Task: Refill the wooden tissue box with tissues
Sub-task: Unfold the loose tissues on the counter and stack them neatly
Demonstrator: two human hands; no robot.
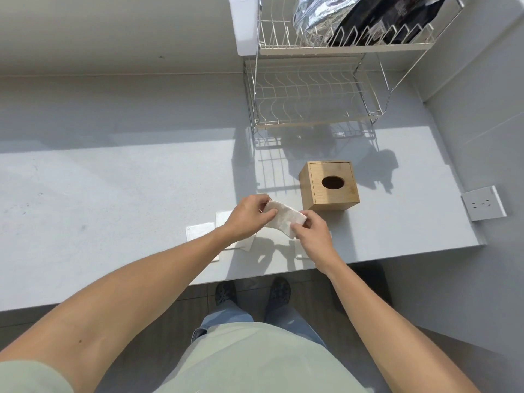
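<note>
The wooden tissue box stands upright on the grey counter, its dark oval slot facing up and nothing showing in the slot. Just left of and in front of it, both hands hold a folded white tissue above the counter. My left hand pinches its left end between thumb and fingers. My right hand pinches its right end. More flat white tissues lie on the counter under my left wrist, and part of that pile is hidden by the arm.
A two-tier white wire dish rack stands behind the box, with foil and black bags on its upper shelf. A wall socket sits on the right wall. The counter's front edge runs just behind my hands, and my feet show below it.
</note>
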